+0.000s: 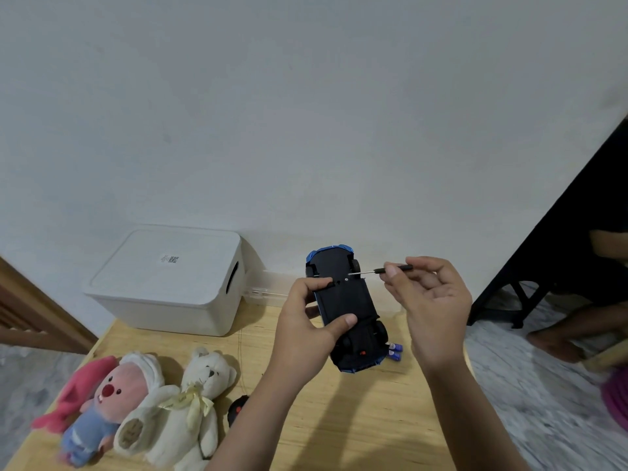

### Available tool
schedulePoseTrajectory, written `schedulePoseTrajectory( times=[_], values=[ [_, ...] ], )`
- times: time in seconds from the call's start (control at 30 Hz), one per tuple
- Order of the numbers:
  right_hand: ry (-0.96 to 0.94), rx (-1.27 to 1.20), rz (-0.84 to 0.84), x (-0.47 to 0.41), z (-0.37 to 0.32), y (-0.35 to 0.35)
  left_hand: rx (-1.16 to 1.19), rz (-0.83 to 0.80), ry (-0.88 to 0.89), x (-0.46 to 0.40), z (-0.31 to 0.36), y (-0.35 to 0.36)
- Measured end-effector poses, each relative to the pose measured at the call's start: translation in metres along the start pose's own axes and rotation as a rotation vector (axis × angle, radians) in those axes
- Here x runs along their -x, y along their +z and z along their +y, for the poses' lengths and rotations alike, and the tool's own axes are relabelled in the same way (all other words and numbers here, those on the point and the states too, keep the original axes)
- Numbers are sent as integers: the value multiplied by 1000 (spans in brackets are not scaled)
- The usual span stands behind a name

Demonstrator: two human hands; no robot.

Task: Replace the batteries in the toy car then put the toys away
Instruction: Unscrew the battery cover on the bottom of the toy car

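The toy car (345,307) is held upside down above the wooden desk (339,419), with its black underside facing the camera and its blue body visible only at the edges. All positions below are given relative to the toy car.

Left hand (306,324): closed around the car from its left side. The thumb lies across the underside near the lower wheels, and a fingertip presses on the underside near the upper wheels. The car is carried wholly by this hand and is clear of the desk.

Right hand (428,300): to the right of the car, with the fingers curled and pinched on the black handle of a small screwdriver (377,270). The metal shaft runs leftward, and its tip meets a small bright screw on the underside near the upper right wheel.

Batteries (394,351): blue cells lying on the desk just beside the lower right corner of the car, partly hidden by it. Their number cannot be determined.

White storage box (170,283): left of the car, at the far edge of the desk against the wall, with its lid on. A clear plastic case (265,290) lies between the box and the car.

Soft toys: below and left of the car, at the near left part of the desk. A white teddy bear (200,402) lies beside a pink-faced plush (102,402) in a white hood. A black remote control (238,409) lies just right of the bear, partly covered by the left forearm.
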State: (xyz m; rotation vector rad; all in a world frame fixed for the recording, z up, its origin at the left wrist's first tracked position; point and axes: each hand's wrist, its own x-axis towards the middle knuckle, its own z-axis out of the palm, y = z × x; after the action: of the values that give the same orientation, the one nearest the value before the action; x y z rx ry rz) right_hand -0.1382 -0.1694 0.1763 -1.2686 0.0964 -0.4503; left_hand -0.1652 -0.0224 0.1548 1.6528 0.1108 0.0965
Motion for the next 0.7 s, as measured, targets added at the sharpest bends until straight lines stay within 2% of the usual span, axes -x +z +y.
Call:
schedulePoseTrajectory(
  times=[0.13,0.27,0.37,0.6,0.7],
  values=[
    [222,-160,-24,-2,12,-16,28,15,-58,-4,-11,0],
    [328,-120,30,0,41,-39,53,33,-139,-7,-27,-1],
    [287,107,32,8,72,-61,62,46,-185,-8,-40,-3],
    [217,877,-9,30,157,-110,46,53,-251,-8,-61,-6],
    [292,941,-59,37,179,-123,39,48,-270,-8,-67,-6]
  ],
)
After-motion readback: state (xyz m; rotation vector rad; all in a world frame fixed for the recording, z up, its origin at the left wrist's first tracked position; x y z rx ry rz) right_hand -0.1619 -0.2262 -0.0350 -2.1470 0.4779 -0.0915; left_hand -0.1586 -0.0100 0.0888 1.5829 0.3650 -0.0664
